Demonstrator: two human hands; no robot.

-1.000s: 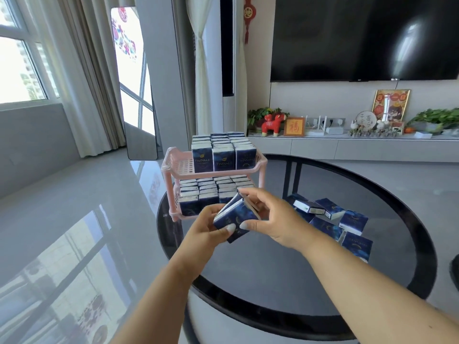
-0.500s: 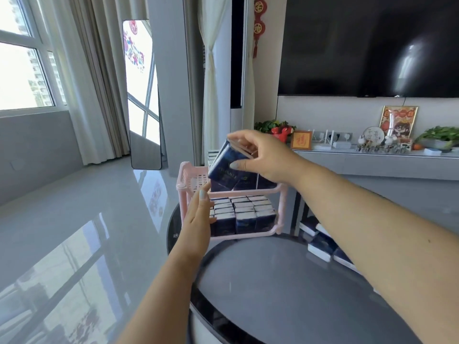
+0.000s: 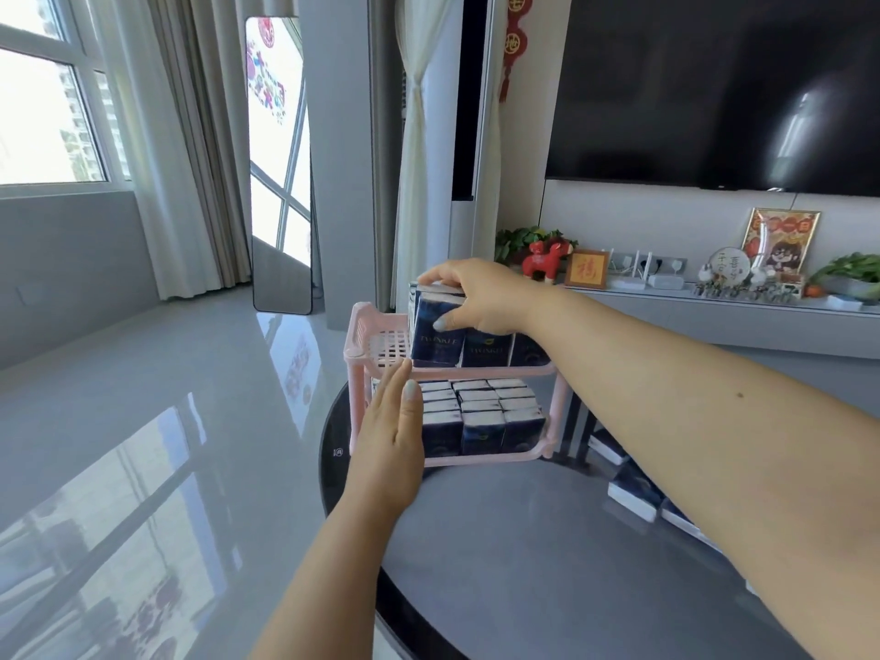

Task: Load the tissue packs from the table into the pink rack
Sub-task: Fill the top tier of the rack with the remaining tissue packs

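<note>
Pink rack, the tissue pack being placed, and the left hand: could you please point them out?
pink rack (image 3: 381, 343), head view, bare top-shelf grid at left.
tissue pack (image 3: 435, 343), head view, its dark front face.
left hand (image 3: 393, 440), head view, back of the hand.

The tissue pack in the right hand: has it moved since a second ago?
Yes. The tissue pack went from above the table, in front of the pink rack, up onto its top shelf, where the right hand holds it upright.

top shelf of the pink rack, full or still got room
Still has room: the top shelf shows bare pink grid left of the tissue packs, where the right hand sets another pack.
</note>
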